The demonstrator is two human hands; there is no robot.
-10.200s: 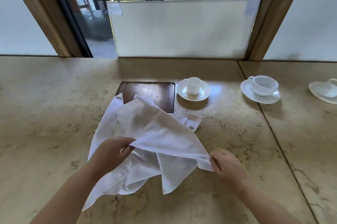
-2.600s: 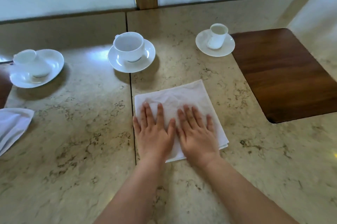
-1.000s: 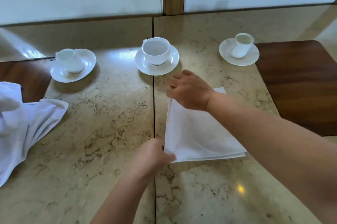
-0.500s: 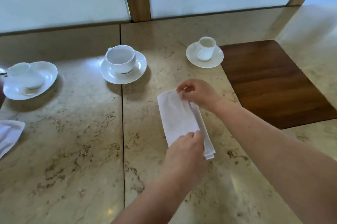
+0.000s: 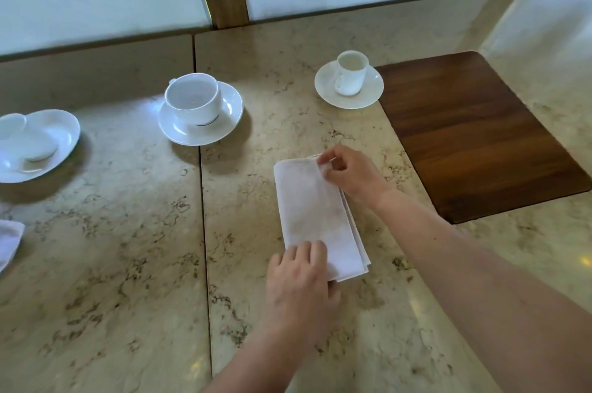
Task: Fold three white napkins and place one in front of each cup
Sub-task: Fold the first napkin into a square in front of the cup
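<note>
a: where is the napkin?

b: the folded white napkin [image 5: 315, 216] lies flat on the marble counter [image 5: 121, 264], a narrow strip between your hands. it sits in front of the gap between the wide cup [image 5: 193, 100] and the small cup [image 5: 350, 76], and is not yet squared to either.

a: which step am i on?

b: by my judgement, the last fold of this napkin. the layered edges fan slightly along its right side.

a: what are my hands doing?

b: your right hand [image 5: 350, 173] pinches the far right corner, thumb and forefinger nearly closed on the cloth, other fingers curled. your left hand [image 5: 301, 280] rests at the near end with fingers loosely bent, tips pressing on the cloth; i cannot tell if it grips the edge.

a: what comes next?

b: probably pressing the crease flat, then sliding the strip squarely before one cup. a third cup [image 5: 14, 130] sits far left, and another loose napkin [image 5: 8, 240] waits at the left edge.
</note>
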